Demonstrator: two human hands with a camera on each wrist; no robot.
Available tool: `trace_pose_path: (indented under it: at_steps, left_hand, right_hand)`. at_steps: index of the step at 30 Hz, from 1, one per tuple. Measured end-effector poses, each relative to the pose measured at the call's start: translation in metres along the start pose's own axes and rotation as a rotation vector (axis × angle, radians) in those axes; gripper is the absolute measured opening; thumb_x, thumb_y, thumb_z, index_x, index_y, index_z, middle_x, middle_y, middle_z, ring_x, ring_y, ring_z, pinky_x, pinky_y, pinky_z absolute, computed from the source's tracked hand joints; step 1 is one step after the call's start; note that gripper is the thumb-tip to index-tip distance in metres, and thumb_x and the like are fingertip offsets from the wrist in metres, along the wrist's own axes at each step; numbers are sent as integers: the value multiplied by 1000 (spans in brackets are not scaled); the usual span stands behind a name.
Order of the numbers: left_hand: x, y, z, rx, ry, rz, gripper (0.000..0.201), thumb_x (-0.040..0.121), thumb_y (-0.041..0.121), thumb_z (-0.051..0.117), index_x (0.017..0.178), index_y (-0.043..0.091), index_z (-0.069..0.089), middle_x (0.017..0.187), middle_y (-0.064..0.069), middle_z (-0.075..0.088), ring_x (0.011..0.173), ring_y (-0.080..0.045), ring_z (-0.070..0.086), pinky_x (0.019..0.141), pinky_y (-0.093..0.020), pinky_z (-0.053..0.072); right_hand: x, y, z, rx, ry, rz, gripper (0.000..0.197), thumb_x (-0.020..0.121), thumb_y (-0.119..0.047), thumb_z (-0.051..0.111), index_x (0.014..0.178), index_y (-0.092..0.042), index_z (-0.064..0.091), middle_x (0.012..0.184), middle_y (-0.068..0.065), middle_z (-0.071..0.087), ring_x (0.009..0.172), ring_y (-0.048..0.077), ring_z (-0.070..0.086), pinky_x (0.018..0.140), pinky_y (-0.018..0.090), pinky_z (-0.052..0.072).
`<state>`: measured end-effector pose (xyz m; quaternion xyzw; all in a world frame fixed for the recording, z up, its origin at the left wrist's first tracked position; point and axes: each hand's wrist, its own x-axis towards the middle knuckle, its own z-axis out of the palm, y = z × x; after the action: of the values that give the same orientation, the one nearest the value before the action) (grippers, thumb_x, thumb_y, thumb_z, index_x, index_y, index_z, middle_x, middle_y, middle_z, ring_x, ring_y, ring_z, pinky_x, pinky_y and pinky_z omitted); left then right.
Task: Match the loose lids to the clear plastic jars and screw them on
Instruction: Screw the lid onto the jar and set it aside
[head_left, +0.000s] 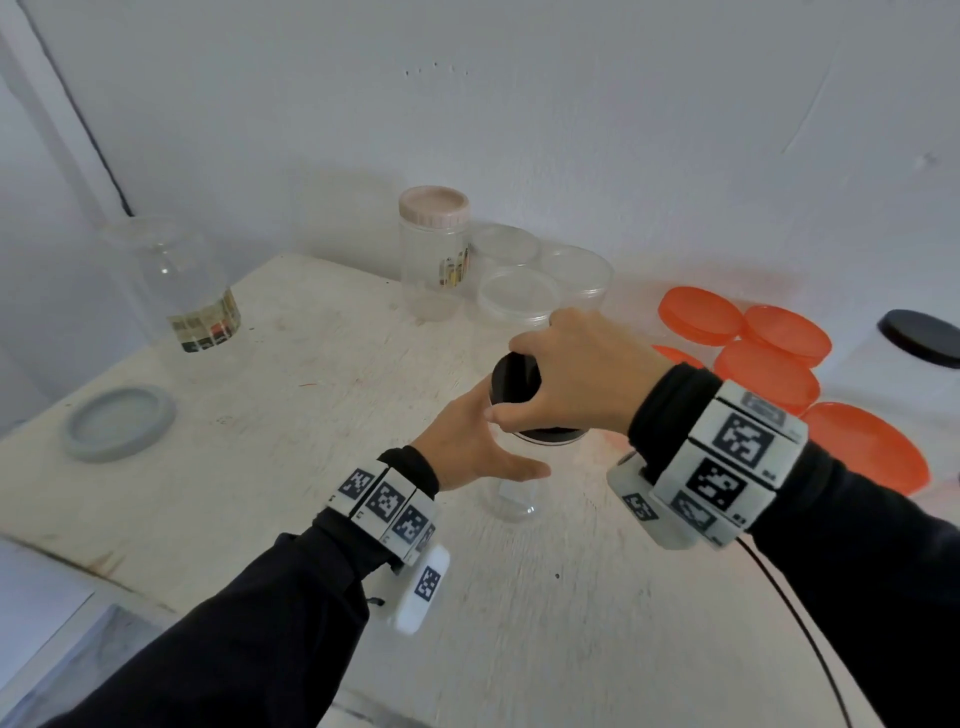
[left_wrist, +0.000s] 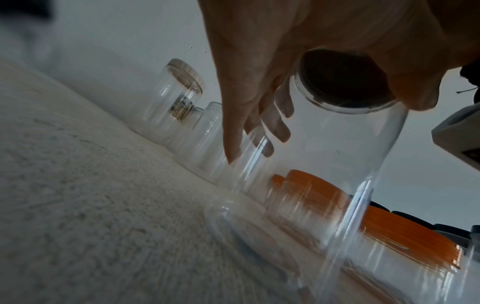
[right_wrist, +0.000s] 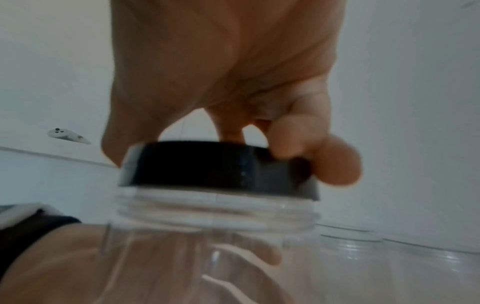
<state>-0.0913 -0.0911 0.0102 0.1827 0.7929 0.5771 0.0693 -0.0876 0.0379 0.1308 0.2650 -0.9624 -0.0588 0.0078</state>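
A clear plastic jar (head_left: 515, 498) stands upright on the white table (head_left: 291, 395), near its middle. My left hand (head_left: 467, 447) grips the jar's side, and its fingers (left_wrist: 272, 127) show through the clear wall. From above, my right hand (head_left: 556, 374) grips a black lid (head_left: 514, 379) by its rim on the jar's mouth. In the right wrist view the black lid (right_wrist: 218, 166) sits slightly tilted, with the jar's threads (right_wrist: 215, 211) showing under its rim.
A jar with a pink lid (head_left: 434, 249) and several open clear jars (head_left: 519, 293) stand at the back. Several orange lids (head_left: 769, 374) and another black lid (head_left: 919, 338) lie to the right. A grey lid (head_left: 119, 423) and a large labelled jar (head_left: 176, 280) are at the left.
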Motion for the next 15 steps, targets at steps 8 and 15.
trace_pose_path:
  at_steps: [8,15]
  left_hand:
    - [4,3,-9,136,-114,11,69,64,24,84,118,32,42,109,20,54,105,7,50,86,-8,40]
    - [1,2,-6,110,-78,23,65,64,15,84,105,42,40,104,21,54,96,19,49,81,-2,39]
  right_hand:
    - [-5,15,-16,58,-342,-273,80,74,-39,74,140,-42,28,133,-5,33,115,16,42,93,26,42]
    - [0,14,-16,77,-270,-244,74,67,-49,75,132,-39,40,109,-4,44,96,13,45,76,22,40]
